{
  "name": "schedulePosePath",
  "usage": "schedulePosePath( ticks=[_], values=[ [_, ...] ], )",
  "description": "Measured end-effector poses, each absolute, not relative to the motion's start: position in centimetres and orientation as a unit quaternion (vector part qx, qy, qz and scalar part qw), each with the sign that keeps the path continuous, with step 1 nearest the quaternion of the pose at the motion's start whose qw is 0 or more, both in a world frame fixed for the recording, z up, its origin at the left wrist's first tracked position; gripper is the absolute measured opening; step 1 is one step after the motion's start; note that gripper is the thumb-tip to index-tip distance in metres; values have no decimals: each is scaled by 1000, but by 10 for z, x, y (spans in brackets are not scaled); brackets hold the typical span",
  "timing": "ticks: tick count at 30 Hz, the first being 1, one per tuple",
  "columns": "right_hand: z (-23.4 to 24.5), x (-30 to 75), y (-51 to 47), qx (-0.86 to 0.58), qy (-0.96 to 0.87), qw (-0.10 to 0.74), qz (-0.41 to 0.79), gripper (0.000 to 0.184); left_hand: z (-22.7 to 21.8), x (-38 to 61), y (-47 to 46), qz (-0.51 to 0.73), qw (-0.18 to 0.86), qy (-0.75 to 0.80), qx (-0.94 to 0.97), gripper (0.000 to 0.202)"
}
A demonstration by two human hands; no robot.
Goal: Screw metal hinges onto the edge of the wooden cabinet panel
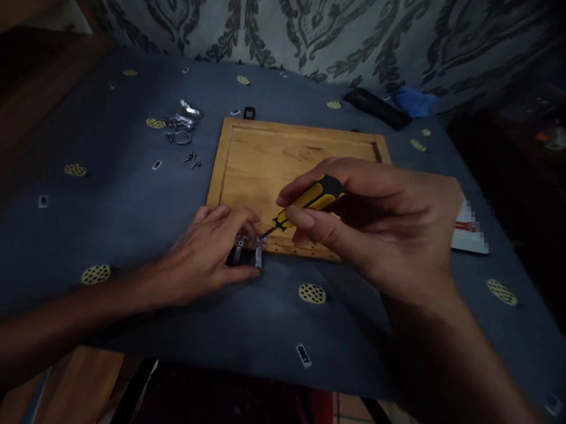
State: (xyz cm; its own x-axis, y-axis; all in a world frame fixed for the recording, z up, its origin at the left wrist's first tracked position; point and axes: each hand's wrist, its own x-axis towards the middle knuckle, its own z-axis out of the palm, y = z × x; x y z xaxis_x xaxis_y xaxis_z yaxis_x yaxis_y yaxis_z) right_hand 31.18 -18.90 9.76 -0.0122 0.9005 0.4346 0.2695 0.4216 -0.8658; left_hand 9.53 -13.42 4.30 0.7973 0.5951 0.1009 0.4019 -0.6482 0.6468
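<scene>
A wooden panel with a raised rim lies flat before me. At its near left corner sits a small shiny metal fitting, with a second narrow metal piece beside it. My left hand rests at that corner, fingers on the panel and thumb against the fitting's lower end, steadying it. In my right hand is a yellow and black screwdriver, gripped between thumb and fingers. The screwdriver tilts down to the left, its tip at the top of the fitting. Whether the tip sits in a screw is too small to tell.
Several metal fittings and loose screws lie left of the panel. Behind it are a black case, a blue cloth and a dark clip. A white item is partly hidden by my right hand. Patterned wallpaper backs the table.
</scene>
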Motion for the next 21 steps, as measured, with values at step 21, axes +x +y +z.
schedulePosePath(
  ticks=[21],
  values=[
    [91,302,-196,-480,-654,569,137,24,36,95,-134,162,313,280,893,45]
  ],
)
